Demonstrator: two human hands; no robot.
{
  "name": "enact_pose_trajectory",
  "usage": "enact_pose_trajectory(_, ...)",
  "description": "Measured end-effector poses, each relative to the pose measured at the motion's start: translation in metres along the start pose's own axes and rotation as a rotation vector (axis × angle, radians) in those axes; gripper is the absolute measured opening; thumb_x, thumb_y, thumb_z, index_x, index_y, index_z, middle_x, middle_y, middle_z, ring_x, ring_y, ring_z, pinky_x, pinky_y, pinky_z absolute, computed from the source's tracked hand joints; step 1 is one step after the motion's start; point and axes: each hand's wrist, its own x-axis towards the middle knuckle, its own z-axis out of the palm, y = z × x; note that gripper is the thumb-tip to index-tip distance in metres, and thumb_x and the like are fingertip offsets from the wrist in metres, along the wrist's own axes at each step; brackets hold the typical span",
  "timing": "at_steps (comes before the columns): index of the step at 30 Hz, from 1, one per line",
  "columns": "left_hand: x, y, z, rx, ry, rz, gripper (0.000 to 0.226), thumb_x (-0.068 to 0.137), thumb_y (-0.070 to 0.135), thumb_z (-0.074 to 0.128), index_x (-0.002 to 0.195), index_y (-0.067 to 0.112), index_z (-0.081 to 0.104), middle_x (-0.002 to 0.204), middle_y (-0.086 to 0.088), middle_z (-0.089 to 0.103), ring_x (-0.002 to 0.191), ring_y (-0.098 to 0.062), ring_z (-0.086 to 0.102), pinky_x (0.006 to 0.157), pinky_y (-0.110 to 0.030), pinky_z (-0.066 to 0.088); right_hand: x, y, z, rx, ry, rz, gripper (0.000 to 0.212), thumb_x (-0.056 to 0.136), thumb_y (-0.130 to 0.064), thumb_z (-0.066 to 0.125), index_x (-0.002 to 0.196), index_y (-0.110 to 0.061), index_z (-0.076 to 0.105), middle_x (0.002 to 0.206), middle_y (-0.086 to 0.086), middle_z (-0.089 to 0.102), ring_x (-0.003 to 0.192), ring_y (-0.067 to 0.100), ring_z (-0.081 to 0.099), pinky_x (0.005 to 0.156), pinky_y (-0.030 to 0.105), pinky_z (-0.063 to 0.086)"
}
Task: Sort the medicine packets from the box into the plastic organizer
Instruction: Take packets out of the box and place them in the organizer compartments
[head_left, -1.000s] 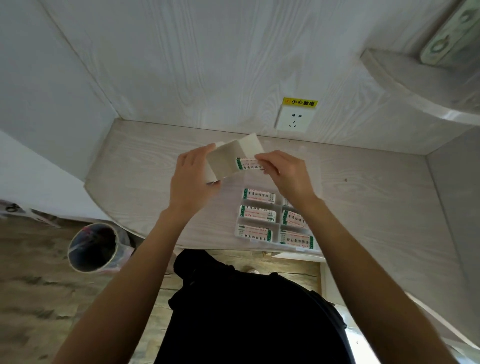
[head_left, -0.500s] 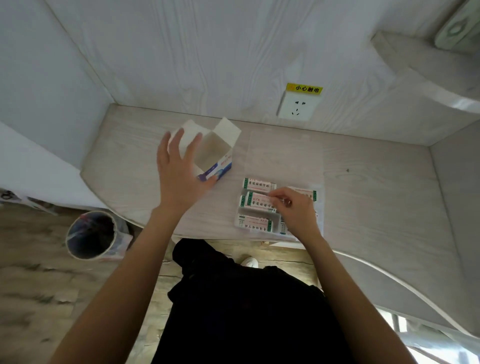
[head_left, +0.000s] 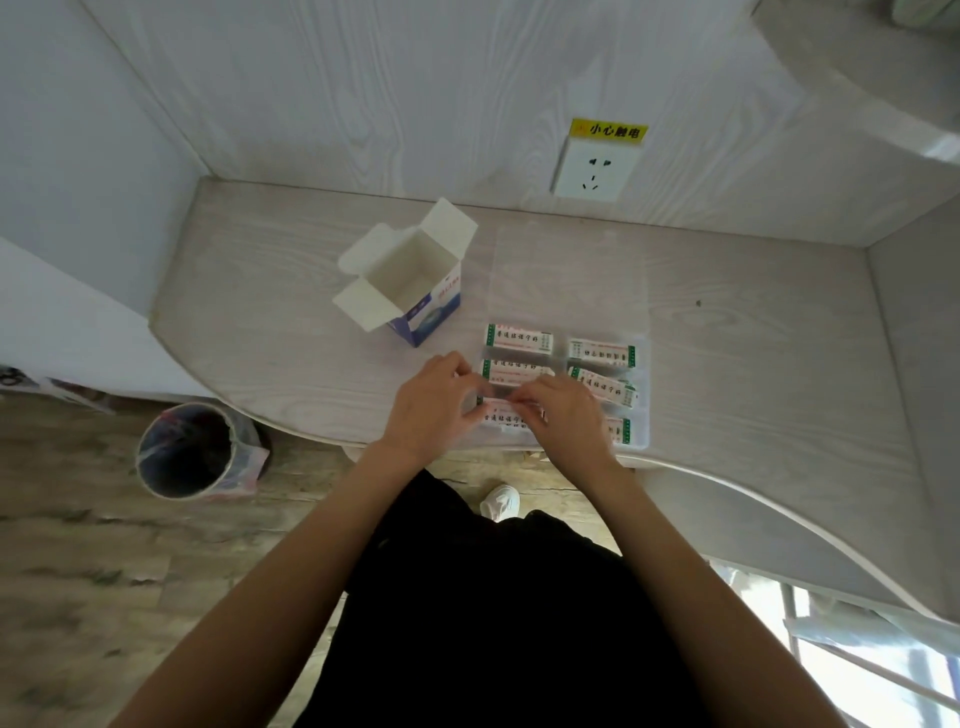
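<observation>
Bin (head_left: 189, 451) on floor at 9 o'clock of the hands. Box (head_left: 410, 280) upright on desk (head_left: 270, 291), flaps open, at 11 o'clock of the left hand (head_left: 428, 408). Left hand's fingers curl at the near-left compartment of the clear organizer (head_left: 641, 439); both hands meet over one packet (head_left: 511, 418) there. Right hand (head_left: 563, 415) pinches it; left grip cannot be told. Other packets (head_left: 519, 340) fill compartments at 12 to 2 o'clock. Wall socket (head_left: 592, 174) beyond.
</observation>
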Motion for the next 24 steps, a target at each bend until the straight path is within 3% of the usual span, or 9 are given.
enact_pose_trajectory(7,0.004,0.004,0.0,0.048,-0.069,-0.026,0.028,0.082,0.04,0.065,0.106,0.026,0.069,0.094,0.002,0.055,0.085,-0.011,0.051,0.065,-0.019,0.037,-0.002,-0.002,-0.006,-0.31,0.058,-0.168,0.013,0.066,-0.021,0.083,0.073,-0.018,0.072,0.068,-0.006,0.068,0.067,0.018,0.062,0.065,0.028,0.052)
enact_pose_trajectory(17,0.006,0.001,-0.004,0.06,-0.103,-0.019,0.026,0.085,0.043,0.061,0.106,0.03,0.068,0.097,0.005,0.054,0.09,-0.01,0.052,0.067,-0.017,0.033,-0.004,-0.005,-0.008,-0.34,0.019,-0.126,0.015,0.063,-0.026,0.085,0.072,-0.022,0.073,0.067,-0.008,0.068,0.069,0.015,0.062,0.064,0.024,0.051)
enact_pose_trajectory(24,0.006,0.001,-0.01,0.01,-0.07,0.005,0.023,0.084,0.037,0.065,0.102,0.024,0.07,0.093,0.004,0.058,0.082,-0.01,0.055,0.066,-0.019,0.042,-0.005,-0.004,-0.012,-0.257,0.071,-0.131,0.018,0.062,-0.02,0.086,0.075,-0.017,0.073,0.07,-0.005,0.069,0.07,0.017,0.064,0.065,0.026,0.053)
